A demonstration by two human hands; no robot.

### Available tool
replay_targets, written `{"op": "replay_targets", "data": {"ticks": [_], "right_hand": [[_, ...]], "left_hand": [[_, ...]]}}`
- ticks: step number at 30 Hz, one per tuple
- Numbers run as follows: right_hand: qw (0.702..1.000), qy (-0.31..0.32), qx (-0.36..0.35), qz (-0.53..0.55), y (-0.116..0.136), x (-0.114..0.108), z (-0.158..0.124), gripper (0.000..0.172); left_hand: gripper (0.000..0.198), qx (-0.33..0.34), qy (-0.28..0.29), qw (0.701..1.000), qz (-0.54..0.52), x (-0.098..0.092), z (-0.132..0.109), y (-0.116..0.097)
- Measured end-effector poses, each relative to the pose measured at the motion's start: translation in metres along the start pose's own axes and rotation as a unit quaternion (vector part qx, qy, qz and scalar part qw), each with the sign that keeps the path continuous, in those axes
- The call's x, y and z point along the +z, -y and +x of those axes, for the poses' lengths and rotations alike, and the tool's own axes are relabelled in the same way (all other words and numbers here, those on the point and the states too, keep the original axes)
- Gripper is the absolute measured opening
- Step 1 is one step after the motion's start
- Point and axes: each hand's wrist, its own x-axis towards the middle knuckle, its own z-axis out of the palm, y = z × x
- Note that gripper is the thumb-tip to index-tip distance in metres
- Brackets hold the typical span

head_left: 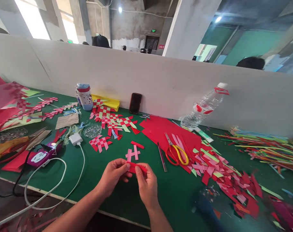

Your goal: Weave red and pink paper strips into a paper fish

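Observation:
Both hands pinch one red paper strip [137, 167] low over the green table [108, 193]. My left hand [114, 175] grips its left end with curled fingers. My right hand [147, 185] holds the right part between thumb and forefinger. Just beyond the strip lie crossed pink strips [133, 153] and a short red strip [137, 144]. Finished red-and-pink woven pieces [100, 142] lie further left and back.
Yellow-handled scissors [176, 153] rest on red paper sheets [161, 129], with a craft knife [162, 157] beside them. Paper scraps [223, 175] spread to the right. A tilted plastic bottle [204, 106], a phone [135, 103], a small flask [85, 96], a white charger and cable [75, 139] stand around.

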Motion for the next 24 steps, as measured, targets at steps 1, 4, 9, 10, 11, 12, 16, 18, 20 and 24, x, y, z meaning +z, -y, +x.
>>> {"op": "replay_targets", "data": {"ticks": [1, 4, 9, 10, 11, 12, 16, 18, 20, 24], "right_hand": [[1.0, -0.001, -0.005, -0.002, -0.001, 0.001, 0.0, 0.025], [1.0, -0.02, -0.021, -0.012, -0.006, 0.001, 0.001, 0.027], [0.996, -0.076, -0.029, -0.046, -0.018, -0.021, -0.005, 0.035], [0.995, -0.083, -0.026, -0.054, -0.021, -0.029, -0.009, 0.036], [0.994, -0.09, -0.022, -0.063, -0.023, -0.036, -0.014, 0.038], [0.993, -0.092, -0.016, -0.072, -0.026, -0.044, -0.019, 0.039], [0.991, -0.083, 0.002, -0.103, -0.033, -0.061, -0.034, 0.039], [0.991, -0.075, 0.004, -0.112, -0.035, -0.062, -0.036, 0.039], [0.991, -0.07, 0.002, -0.117, -0.036, -0.061, -0.036, 0.039], [0.991, -0.068, -0.006, -0.117, -0.036, -0.061, -0.033, 0.04]], "left_hand": [[0.047, 0.012, -0.011, 1.0, 0.016, -0.001, 0.0, 0.0], [0.046, 0.06, -0.061, 0.994, 0.067, -0.014, -0.002, 0.0], [0.037, 0.132, -0.143, 0.969, 0.15, -0.056, -0.017, 0.004], [0.036, 0.141, -0.154, 0.965, 0.16, -0.063, -0.021, 0.006], [0.035, 0.149, -0.164, 0.96, 0.17, -0.069, -0.025, 0.009], [0.034, 0.155, -0.17, 0.957, 0.179, -0.074, -0.028, 0.012], [0.031, 0.174, -0.173, 0.947, 0.205, -0.081, -0.032, 0.024], [0.029, 0.177, -0.167, 0.947, 0.21, -0.083, -0.028, 0.028], [0.029, 0.175, -0.163, 0.948, 0.208, -0.086, -0.023, 0.031], [0.034, 0.168, -0.145, 0.955, 0.199, -0.092, -0.015, 0.033]]}}
